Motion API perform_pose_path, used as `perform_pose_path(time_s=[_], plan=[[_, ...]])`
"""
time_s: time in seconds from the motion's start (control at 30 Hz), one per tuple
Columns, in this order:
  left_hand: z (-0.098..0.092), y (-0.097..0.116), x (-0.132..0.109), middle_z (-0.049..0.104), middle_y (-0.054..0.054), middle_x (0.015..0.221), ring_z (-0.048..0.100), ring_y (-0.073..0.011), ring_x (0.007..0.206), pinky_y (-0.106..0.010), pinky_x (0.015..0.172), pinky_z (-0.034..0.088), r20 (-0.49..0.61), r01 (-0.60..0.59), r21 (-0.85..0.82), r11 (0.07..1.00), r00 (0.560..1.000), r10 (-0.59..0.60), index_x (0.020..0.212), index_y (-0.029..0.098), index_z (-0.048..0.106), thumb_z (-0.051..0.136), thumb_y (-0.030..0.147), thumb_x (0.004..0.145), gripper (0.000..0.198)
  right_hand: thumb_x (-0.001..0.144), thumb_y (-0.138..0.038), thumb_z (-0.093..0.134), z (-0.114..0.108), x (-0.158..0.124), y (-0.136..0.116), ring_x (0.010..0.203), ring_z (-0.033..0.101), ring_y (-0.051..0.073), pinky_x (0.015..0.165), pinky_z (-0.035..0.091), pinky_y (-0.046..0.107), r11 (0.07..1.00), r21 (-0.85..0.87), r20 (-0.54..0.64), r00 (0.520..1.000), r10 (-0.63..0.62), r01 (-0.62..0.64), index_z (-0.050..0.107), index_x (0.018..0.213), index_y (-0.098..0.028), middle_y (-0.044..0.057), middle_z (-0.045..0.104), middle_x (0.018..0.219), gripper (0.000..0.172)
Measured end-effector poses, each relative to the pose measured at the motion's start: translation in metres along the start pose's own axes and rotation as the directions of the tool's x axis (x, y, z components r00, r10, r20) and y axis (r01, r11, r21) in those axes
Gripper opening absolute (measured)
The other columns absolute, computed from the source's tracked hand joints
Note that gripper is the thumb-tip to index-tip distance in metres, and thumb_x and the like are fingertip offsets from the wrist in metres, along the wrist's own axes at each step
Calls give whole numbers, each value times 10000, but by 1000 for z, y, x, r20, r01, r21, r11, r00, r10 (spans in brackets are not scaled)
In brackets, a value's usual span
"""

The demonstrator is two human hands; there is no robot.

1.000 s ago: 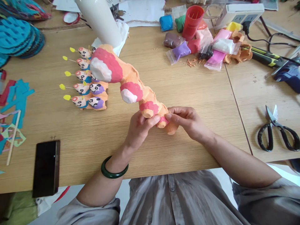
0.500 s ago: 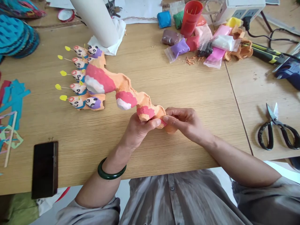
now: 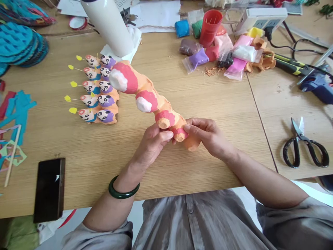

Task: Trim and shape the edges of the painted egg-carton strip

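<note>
Both my hands hold the lower end of a long painted egg-carton strip (image 3: 149,97), orange with pink-and-white cups, which rises toward the upper left. My left hand (image 3: 152,144) wraps around its underside, and a dark green bangle (image 3: 124,190) sits on that wrist. My right hand (image 3: 205,135) pinches the strip from the right, near a pink cup. The strip's upper end hangs just beside a group of painted egg-carton figures (image 3: 97,90) with panda-like faces and yellow-tipped sticks, on the wooden table (image 3: 197,93).
A black phone (image 3: 49,190) lies near the front left edge, with teal paper cut-outs (image 3: 18,114) beyond it. Black-handled scissors (image 3: 303,149) lie on the right. Bagged modelling clay (image 3: 215,52), a red cup (image 3: 210,27) and a white tube (image 3: 108,24) stand at the back.
The strip's upper end has swung up and to the right, away from the painted figures it overlapped. My hands keep their hold at its lower end.
</note>
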State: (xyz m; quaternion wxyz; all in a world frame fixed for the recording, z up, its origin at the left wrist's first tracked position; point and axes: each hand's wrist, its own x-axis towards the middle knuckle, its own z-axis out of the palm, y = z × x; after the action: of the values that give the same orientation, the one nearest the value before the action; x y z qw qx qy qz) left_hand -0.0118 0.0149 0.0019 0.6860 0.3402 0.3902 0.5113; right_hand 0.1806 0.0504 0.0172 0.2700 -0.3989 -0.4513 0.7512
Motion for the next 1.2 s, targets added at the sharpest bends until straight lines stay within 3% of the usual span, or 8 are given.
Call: perform_pose_path(time_s=[0.3,0.5,0.73,0.97,1.07,1.2], plan=[[-4,2,-3,674,-20,795,570,-138,713,-286,661,492,43,-17,175,984,999,10,913,173,736,841,346,834,217,882,-485,812,-1,5,5,624,646,102,553,485,189,994,109,59,998,-32,26,716,801,-168,17,771,757,341],[-7,0,-6,682,-25,831,582,-155,745,-293,673,501,67,-47,156,987,997,37,924,192,737,806,340,869,172,863,-447,832,-2,7,6,706,722,142,604,524,213,989,149,97,995,1,-16,723,832,-171,42,811,815,298],[-5,-5,-7,644,-6,773,560,-137,720,-281,678,493,-19,-15,205,979,1000,20,831,194,716,863,390,828,245,856,-487,838,-2,6,7,623,660,106,549,502,197,996,89,73,997,1,-7,722,831,-170,24,792,795,338],[2,-4,-5,629,-3,721,544,-130,681,-281,649,491,-105,36,128,991,994,-23,734,183,688,925,420,735,335,882,-560,795,0,2,3,578,628,101,530,493,204,1000,-4,50,999,-5,5,689,782,-163,21,749,741,423],[4,-3,-6,627,4,732,544,-121,692,-270,660,489,-96,14,134,991,995,-1,755,186,693,914,382,761,296,887,-566,787,0,3,3,578,630,97,542,505,198,1000,23,51,999,-3,2,679,764,-164,24,752,738,434],[5,-2,-9,596,12,701,512,-110,658,-255,618,451,-90,-43,233,972,994,65,805,183,702,862,388,837,262,804,-438,893,-2,5,4,614,653,102,540,510,181,994,99,96,995,35,-45,710,833,-168,14,776,769,328]])
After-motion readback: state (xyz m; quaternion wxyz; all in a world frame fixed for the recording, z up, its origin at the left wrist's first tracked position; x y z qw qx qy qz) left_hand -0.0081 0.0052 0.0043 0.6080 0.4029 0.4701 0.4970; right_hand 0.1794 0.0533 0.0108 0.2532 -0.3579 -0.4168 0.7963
